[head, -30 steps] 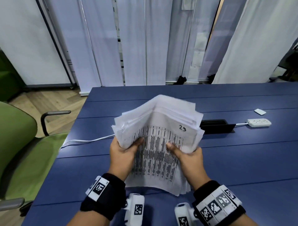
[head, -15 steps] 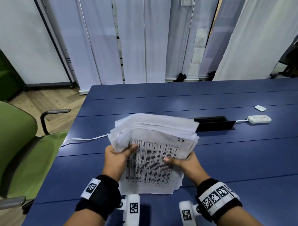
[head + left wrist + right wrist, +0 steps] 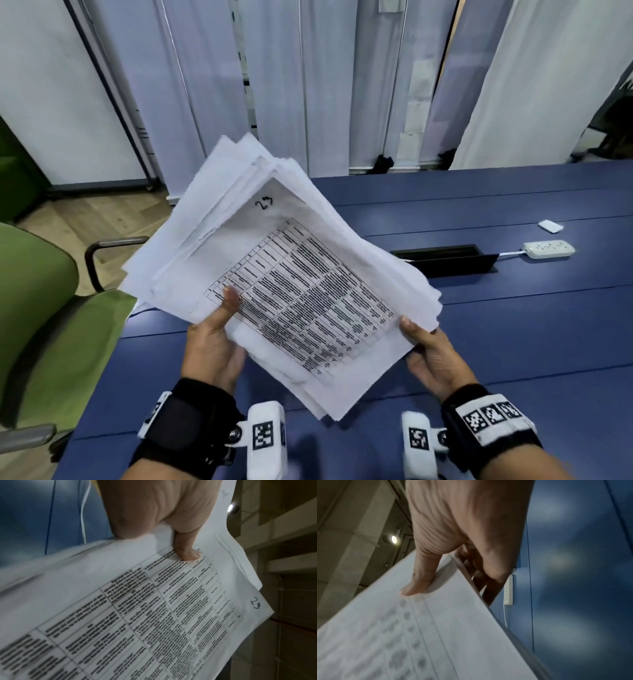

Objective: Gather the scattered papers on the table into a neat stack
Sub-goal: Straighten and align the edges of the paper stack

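Note:
A thick, ragged stack of white papers [image 3: 284, 274] hangs in the air above the blue table [image 3: 513, 342], turned diagonally. Its top sheet carries a printed table and a handwritten "23" [image 3: 264, 203]. My left hand [image 3: 214, 337] grips the stack's left edge, thumb on top and fingers hidden beneath. My right hand [image 3: 428, 353] pinches the right corner, thumb on top, fingers under the sheets. The left wrist view shows the papers [image 3: 154, 608] under my left hand's [image 3: 163, 534] thumb. In the right wrist view my right hand [image 3: 447, 563] clamps the papers [image 3: 436, 635] at their edge.
A white power strip [image 3: 549, 249] and a small white card [image 3: 550, 226] lie on the table at the right. A black cable slot [image 3: 445, 258] is set into the middle. A white cord [image 3: 138, 310] runs off the left edge. A green chair [image 3: 44, 325] stands at the left.
The stack was lifted off the table and turned from upright to diagonal, its top now up-left. My right hand slid from the lower middle to the right corner.

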